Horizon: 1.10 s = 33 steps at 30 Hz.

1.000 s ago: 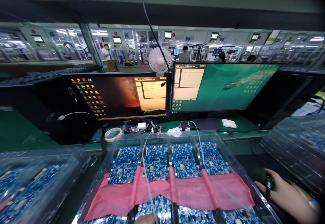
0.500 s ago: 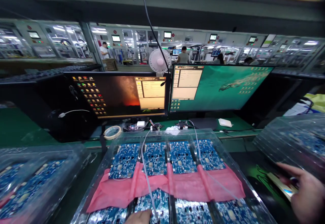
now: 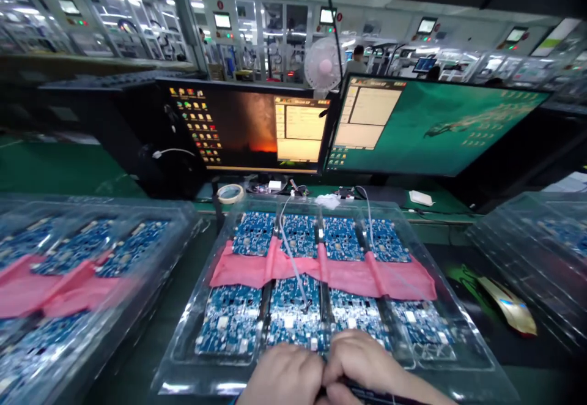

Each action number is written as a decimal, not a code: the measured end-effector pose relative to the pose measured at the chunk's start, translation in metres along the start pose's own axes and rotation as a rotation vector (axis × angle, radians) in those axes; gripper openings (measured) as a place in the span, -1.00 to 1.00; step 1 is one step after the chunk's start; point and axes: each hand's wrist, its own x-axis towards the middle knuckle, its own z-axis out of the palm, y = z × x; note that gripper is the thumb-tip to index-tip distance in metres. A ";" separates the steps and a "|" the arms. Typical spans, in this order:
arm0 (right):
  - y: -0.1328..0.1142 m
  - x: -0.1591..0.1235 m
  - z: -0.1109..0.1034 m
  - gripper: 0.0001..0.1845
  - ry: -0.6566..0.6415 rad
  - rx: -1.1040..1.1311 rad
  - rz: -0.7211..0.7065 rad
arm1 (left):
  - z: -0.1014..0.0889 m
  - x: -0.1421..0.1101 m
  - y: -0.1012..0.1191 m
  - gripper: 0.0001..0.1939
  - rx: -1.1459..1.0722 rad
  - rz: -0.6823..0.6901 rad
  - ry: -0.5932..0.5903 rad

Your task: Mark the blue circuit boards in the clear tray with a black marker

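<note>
Bringing our two hands together at the tray's near side, we hold the left hand [image 3: 285,373] palm down with its knuckles toward us and its fingers curled, touching the right hand [image 3: 360,359], which comes in from the lower right, also curled. Something dark [image 3: 367,393] shows under the right hand; we cannot tell whether either hand grips it. Just beyond lie the blue circuit boards [image 3: 296,322], two rows of four in the clear plastic tray [image 3: 202,382], a pink cloth strip [image 3: 351,278] across the middle. A white cable [image 3: 290,252] runs over the tray to the second front board.

Half a second ago our right hand was at the gold computer mouse [image 3: 507,306], which now lies uncovered, and our left hand was beside the cable's end. Our view has tipped down, showing more of the tray.
</note>
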 end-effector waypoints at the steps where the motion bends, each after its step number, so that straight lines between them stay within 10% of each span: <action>1: -0.003 -0.001 -0.001 -0.34 -0.026 0.027 -0.018 | -0.002 -0.003 0.001 -0.83 -0.011 -0.002 -0.045; 8: -0.046 0.015 -0.033 -0.85 -0.298 0.115 0.085 | -0.003 -0.019 0.002 -0.65 -0.054 0.007 -0.014; 17: -0.058 0.017 -0.030 -0.82 -0.565 0.125 0.181 | 0.022 -0.031 -0.014 -0.49 -0.079 0.073 0.198; 21: -0.055 0.015 -0.028 -0.74 -0.355 0.153 0.177 | 0.016 -0.038 -0.024 -0.52 -0.111 0.012 0.249; 25: -0.038 0.016 -0.023 -0.76 0.045 0.116 0.613 | 0.006 -0.048 -0.037 -0.70 -0.232 -0.123 0.338; 33: -0.015 0.014 -0.002 -0.76 -0.233 -0.009 0.500 | 0.019 -0.044 -0.049 -0.81 -0.163 -0.237 0.282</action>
